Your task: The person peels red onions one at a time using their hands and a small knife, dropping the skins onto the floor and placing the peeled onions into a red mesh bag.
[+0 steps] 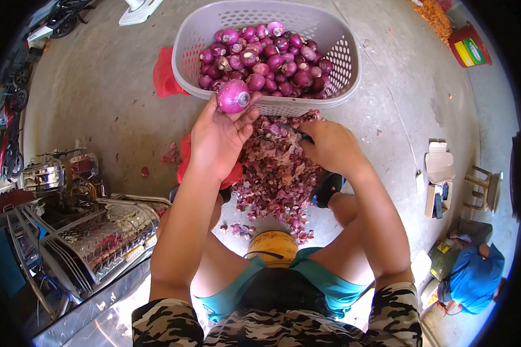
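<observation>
My left hand [220, 136] is turned palm up and holds a peeled red onion [234, 96] at its fingertips, in front of the basket's near rim. To the right, my right hand [333, 144] is closed around the dark handle of a small knife [304, 136]; its blade is hard to make out against the peelings. Under and between both hands lies a heap of dry red onion skins [278, 179] on the floor. Just beyond them stands a grey plastic basket [344, 95] filled with purple onions [272, 63].
A yellow bucket [275, 246] sits between my knees. Red plastic [167, 75] lies beside the basket. Shiny metal motorcycle-like framework [98, 237] fills the left side. On the right are an open cardboard box [440, 196], a small wooden stool [477, 188] and a person in blue [474, 280].
</observation>
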`<state>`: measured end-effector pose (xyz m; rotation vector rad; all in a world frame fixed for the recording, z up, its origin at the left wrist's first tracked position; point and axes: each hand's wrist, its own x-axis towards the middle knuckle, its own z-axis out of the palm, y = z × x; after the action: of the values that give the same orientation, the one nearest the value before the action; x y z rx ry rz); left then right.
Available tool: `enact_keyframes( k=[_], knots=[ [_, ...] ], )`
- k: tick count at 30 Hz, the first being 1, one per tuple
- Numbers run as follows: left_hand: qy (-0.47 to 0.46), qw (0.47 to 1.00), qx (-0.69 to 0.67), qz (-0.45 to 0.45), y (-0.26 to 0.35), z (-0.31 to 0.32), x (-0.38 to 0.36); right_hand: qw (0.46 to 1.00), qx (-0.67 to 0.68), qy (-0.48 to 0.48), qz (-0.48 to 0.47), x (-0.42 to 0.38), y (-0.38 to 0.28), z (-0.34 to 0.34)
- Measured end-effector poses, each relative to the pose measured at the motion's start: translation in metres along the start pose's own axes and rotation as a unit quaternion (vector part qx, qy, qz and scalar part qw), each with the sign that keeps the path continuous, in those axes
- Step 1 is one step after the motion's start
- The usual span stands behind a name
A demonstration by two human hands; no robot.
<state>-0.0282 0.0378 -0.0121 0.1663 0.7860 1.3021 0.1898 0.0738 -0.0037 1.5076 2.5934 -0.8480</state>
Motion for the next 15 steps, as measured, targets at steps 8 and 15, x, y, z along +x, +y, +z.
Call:
enact_keyframes(
  k=[8, 15],
  knots=[
    [0.071, 0.959, 0.253, 0.11, -0.001, 0.014, 0.031, 0.998, 0.018, -0.029, 0.048, 0.006, -0.003, -0.005],
    [-0.057, 0.889, 0.449, 0.067, -0.028, 0.002, 0.025, 0.987, 0.152, -0.053, -0.002, 0.005, -0.003, -0.015]
  ],
)
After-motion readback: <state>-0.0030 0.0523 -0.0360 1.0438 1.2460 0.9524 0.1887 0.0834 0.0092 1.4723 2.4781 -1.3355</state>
